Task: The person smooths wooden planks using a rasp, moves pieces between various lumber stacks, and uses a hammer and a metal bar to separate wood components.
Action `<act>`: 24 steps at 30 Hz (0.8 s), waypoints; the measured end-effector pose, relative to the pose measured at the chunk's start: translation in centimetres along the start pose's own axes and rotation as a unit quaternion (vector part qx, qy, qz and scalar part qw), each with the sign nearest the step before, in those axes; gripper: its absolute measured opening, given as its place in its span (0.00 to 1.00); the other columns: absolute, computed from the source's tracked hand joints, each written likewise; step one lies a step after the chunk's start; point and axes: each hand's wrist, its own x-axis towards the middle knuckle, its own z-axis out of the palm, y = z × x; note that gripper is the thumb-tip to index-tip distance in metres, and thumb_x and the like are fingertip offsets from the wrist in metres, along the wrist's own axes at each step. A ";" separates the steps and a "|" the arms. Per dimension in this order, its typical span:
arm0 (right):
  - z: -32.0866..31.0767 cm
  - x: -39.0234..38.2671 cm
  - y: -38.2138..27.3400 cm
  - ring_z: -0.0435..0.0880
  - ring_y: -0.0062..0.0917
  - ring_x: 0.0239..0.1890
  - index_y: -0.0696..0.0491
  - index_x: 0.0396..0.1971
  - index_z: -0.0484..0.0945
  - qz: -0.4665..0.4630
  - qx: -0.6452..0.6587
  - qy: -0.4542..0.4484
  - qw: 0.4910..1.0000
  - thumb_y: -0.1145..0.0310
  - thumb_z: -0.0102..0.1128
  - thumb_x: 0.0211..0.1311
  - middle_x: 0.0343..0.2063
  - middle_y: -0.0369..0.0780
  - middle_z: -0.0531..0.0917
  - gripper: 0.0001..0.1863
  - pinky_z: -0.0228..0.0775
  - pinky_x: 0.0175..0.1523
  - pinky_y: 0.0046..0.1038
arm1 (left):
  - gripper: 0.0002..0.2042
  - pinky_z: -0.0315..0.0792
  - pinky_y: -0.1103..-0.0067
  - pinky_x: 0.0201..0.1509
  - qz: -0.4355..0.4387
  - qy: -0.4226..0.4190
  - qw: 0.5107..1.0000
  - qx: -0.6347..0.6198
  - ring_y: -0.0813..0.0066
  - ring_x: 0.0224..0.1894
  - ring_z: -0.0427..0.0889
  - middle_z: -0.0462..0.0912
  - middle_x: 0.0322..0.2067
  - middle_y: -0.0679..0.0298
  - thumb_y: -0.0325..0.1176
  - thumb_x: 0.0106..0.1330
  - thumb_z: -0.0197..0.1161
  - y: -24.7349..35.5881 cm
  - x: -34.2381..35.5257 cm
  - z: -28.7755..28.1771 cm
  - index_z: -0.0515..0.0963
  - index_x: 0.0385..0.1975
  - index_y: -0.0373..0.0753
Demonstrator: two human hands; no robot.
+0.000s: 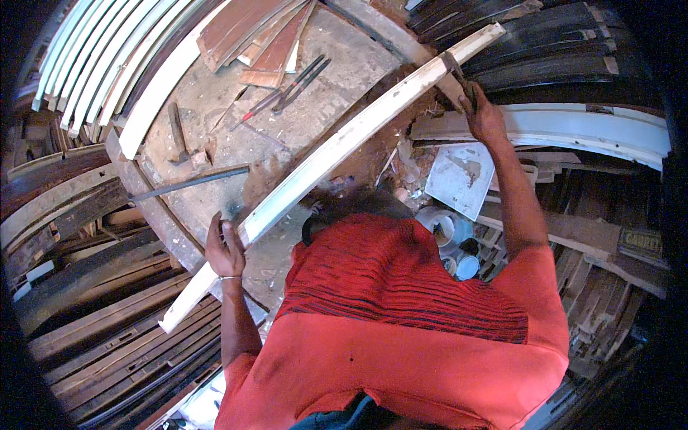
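Note:
A long pale wooden strip (pixel 344 147) lies slantwise across the workbench, running from near left to far right and overhanging the bench's near-left edge. My left hand (pixel 226 251), with a thin band at the wrist, is closed around the strip's near part, the thumb and fingers pointing up. My right hand (pixel 484 118) is beside the strip's far part, its fingers bent at a narrow dark piece (pixel 451 63) that crosses the strip. The shadow there hides the exact kind of that piece.
On the workbench (pixel 215 115) are a hammer (pixel 177 132), pliers-like tools (pixel 290 89), a dark metal bar (pixel 190 183) and brown boards (pixel 236 32). White strips (pixel 107 57) are stacked at far left, dark timber (pixel 129 315) at left. Buckets (pixel 441 226) stand right of the bench.

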 end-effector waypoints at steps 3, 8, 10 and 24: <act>0.1 0.7 -0.5 0.82 0.53 0.45 0.50 0.58 0.74 -0.022 -0.011 -0.125 0.992 0.46 0.48 0.71 0.44 0.55 0.82 0.26 0.73 0.50 0.48 | 0.24 0.76 0.69 0.48 0.068 0.053 0.994 0.064 0.56 0.43 0.83 0.83 0.41 0.47 0.47 0.71 0.56 -0.5 0.4 0.8 0.75 0.55 0.30; -2.8 -6.8 -11.0 0.82 0.55 0.45 0.57 0.44 0.83 -0.238 0.094 -0.268 0.929 0.33 0.45 0.65 0.40 0.58 0.83 0.38 0.72 0.54 0.50 | 0.24 0.74 0.66 0.53 -0.022 0.048 0.993 0.101 0.51 0.49 0.81 0.81 0.48 0.44 0.48 0.70 0.57 -0.7 0.2 1.6 0.77 0.53 0.31; -2.6 -4.0 -7.6 0.83 0.55 0.41 0.53 0.51 0.78 -0.188 0.068 -0.248 0.948 0.37 0.48 0.66 0.37 0.58 0.83 0.33 0.74 0.49 0.51 | 0.24 0.73 0.66 0.54 -0.017 0.066 0.991 0.113 0.50 0.50 0.80 0.81 0.48 0.43 0.47 0.70 0.57 -1.4 -0.1 1.6 0.78 0.51 0.29; -4.2 24.4 26.0 0.77 0.52 0.57 0.59 0.55 0.76 0.029 0.148 0.147 0.978 0.35 0.43 0.69 0.52 0.57 0.80 0.39 0.64 0.64 0.42 | 0.25 0.69 0.56 0.59 -0.096 0.322 0.887 0.316 0.44 0.55 0.76 0.77 0.52 0.42 0.49 0.65 0.62 -1.6 -2.4 3.7 0.80 0.49 0.32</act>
